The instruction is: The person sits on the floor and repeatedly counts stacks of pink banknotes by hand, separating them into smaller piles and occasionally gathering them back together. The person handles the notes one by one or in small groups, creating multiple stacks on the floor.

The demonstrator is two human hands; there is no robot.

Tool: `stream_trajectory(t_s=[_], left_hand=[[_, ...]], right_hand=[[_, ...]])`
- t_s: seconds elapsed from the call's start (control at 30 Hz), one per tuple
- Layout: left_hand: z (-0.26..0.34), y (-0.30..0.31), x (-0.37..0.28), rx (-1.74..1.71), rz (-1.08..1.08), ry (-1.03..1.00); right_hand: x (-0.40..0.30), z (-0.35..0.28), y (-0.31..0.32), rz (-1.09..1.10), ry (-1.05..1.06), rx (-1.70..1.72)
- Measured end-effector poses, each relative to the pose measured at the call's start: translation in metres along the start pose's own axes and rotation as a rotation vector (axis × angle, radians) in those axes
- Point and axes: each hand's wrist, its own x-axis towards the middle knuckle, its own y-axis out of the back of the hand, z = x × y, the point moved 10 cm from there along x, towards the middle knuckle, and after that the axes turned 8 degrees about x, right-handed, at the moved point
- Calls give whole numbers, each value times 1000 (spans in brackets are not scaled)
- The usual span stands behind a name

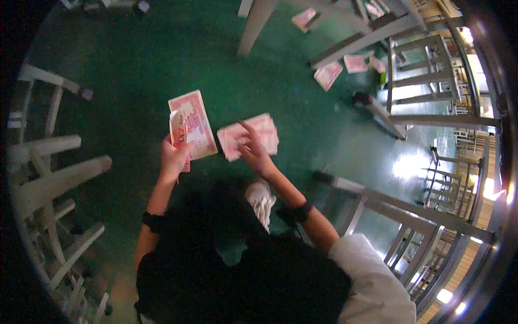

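My left hand (175,156) is closed on a bundle of red and pink banknotes (198,121), which look fanned or folded, with a large note face up. To its right, a loose pile of pinkish banknotes (267,133) lies on the green floor (162,56). My right hand (254,152) is over the left part of that pile, its fingers apart and blurred; whether they touch the notes I cannot tell. A white shoe (261,202) shows just below the right hand.
More pink notes (328,75) are scattered on the floor at the upper right, near a grey metal furniture leg (380,115). Another note (304,19) lies at the top. Grey table or stool frames stand at the left (60,178) and lower right (404,210).
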Motion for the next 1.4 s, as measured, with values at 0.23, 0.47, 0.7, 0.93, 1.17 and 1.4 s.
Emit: stream_trajectory(t_s=[0.23,0.47,0.7,0.93,1.17,1.4], left_hand=[[-22,-1,88,564,-2,96],[106,18,103,193,-31,-68],[287,-22,181,-255,-108,-62],[387,-156,206,-599,-821,45],[420,-169,189,-555,-914,25],[407,-89,188,-461,-540,-172]], right_hand=[[-83,-15,201,408,-231,-193],[-38,-182,299,569,69,-165],[69,-327,125,66,279,754],[115,-397,101,331,311,779],[127,-398,119,350,310,700],[181,-418,92,206,239,505]])
